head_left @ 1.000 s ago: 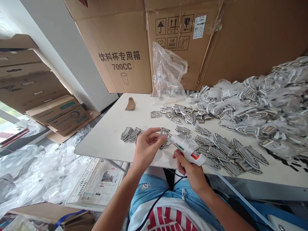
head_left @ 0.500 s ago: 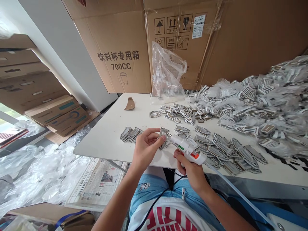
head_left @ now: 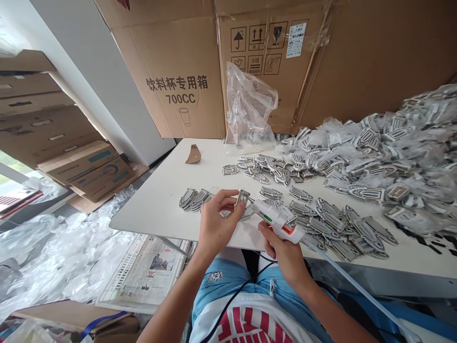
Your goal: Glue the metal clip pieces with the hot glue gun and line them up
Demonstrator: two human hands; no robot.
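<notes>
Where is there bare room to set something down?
Free: between the cardboard scrap and the left cluster of grey pieces, and from both to the left edge of the table. Crowded: right side, loose grey pieces and the bagged heap.

Cup carton [head_left: 167, 52]: I saw it behind the white table [head_left: 153, 200], printed 700CC above a cup outline.
Symbol carton [head_left: 291, 90]: it stood just right of the first, with umbrella and arrow marks and a white label [head_left: 296, 40].
Clear plastic bag [head_left: 248, 107]: I saw it upright in front of the symbol carton.
Cardboard scrap [head_left: 193, 154]: it lay on the table, near the cup carton.
Stacked boxes [head_left: 34, 114]: brown, at my far left.
Plastic wrapping [head_left: 74, 262]: I saw it crumpled beside the table.
Newspaper [head_left: 153, 274]: it lay near the wrapping.
Blue strip [head_left: 103, 321]: it crossed brown cardboard [head_left: 57, 312], bottom left.
</notes>
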